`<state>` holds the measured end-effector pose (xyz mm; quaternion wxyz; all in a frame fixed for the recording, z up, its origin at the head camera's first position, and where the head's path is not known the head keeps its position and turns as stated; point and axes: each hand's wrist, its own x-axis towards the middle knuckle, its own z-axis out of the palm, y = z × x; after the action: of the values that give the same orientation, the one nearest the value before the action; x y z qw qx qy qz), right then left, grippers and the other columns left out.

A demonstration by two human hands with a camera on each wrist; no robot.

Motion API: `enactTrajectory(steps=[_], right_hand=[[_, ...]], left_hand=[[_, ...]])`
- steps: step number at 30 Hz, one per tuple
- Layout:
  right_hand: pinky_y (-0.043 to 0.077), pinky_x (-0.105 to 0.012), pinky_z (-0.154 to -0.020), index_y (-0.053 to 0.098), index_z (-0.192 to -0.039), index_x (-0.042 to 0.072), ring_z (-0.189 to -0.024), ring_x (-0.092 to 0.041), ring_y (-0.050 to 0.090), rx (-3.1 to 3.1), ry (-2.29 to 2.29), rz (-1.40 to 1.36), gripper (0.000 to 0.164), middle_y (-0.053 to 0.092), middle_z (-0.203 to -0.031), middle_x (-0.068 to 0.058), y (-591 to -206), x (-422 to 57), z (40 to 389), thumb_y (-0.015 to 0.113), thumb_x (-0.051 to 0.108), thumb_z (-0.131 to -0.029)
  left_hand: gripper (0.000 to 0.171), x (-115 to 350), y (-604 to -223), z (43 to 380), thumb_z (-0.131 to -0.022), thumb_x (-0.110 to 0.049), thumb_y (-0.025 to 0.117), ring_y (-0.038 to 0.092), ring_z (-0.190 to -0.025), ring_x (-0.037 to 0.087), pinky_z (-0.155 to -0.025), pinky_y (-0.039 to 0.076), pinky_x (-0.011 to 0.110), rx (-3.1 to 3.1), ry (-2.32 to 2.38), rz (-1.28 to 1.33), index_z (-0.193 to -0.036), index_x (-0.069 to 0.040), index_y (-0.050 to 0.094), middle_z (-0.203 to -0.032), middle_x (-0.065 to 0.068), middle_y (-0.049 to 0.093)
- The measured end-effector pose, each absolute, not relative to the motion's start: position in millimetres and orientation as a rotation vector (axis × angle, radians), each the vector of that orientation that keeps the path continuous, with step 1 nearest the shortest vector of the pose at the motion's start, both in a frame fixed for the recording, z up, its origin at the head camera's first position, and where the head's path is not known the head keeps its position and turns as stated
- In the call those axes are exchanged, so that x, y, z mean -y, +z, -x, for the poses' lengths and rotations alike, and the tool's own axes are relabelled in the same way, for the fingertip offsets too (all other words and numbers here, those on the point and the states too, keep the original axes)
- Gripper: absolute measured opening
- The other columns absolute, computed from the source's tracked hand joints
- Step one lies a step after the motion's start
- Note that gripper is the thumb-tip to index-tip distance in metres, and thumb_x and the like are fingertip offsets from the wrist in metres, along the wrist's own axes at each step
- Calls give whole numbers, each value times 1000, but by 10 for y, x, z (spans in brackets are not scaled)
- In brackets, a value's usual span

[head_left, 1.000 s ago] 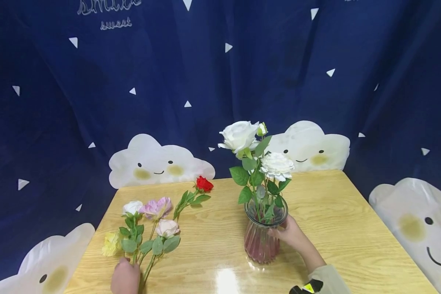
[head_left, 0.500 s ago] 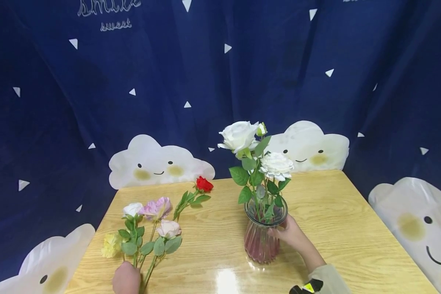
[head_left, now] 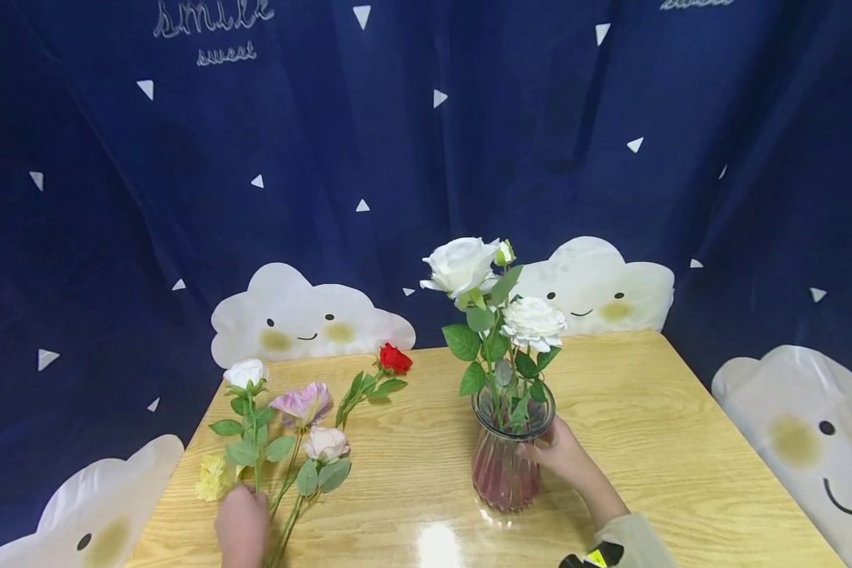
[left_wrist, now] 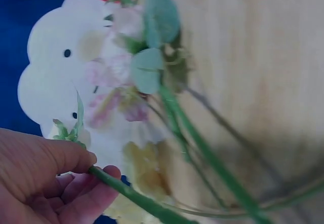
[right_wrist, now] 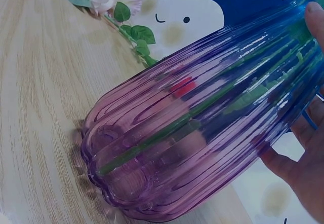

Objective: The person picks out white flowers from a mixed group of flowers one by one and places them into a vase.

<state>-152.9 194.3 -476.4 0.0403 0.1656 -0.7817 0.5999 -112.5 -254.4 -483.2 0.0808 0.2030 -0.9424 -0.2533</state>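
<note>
My left hand (head_left: 243,522) pinches the green stem of a white rose (head_left: 246,373) between thumb and fingers; the stem (left_wrist: 136,198) shows clearly in the left wrist view. Beside it lie a purple flower (head_left: 304,405), a pale pink rose (head_left: 326,443) and a yellow flower (head_left: 215,476). With my right hand (head_left: 559,448) I hold the ribbed glass vase (head_left: 502,469), pink towards its base, just below the rim. It stands upright with white flowers (head_left: 461,267) in it. Through the glass, the right wrist view shows a green stem (right_wrist: 152,150) reaching the bottom.
A red rose (head_left: 394,358) lies near the back edge of the wooden table (head_left: 412,473), between the loose flowers and the vase. Behind the table hangs a dark blue curtain (head_left: 369,142) with cloud shapes (head_left: 312,315).
The white rose in my left hand has shifted up and slightly left, away from the purple flower. My right hand and the vase have stayed in place.
</note>
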Motion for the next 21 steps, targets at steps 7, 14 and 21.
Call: enactTrajectory(steps=[7,14,21], right_hand=[[41,-45,-91,33,-133,-6,-107,0,47,2381,1838,-535,72,49,-124,-26,-4764,-1953,1527,72,9,-74],[40,-49,-90,34,-133,-7,-107,-3,48,2375,1834,-533,71,49,-123,-27,-4770,-1948,1524,72,6,-74],[43,-41,-89,36,-131,-8,-106,-1,48,2360,1825,-563,69,51,-121,-26,-4767,-1939,1511,71,0,-72]], left_hand=[[18,2495,-4678,1209,-74,5,45,56,-64,41,-52,44,50,2646,-739,-531,-82,17,56,-70,26,57],[15,2414,-4514,1304,-78,2,49,55,-65,38,-54,43,49,2550,-733,-547,-83,14,57,-70,22,56],[16,2284,-4361,1359,-79,0,51,54,-67,36,-56,42,49,2490,-761,-486,-85,12,58,-72,19,56]])
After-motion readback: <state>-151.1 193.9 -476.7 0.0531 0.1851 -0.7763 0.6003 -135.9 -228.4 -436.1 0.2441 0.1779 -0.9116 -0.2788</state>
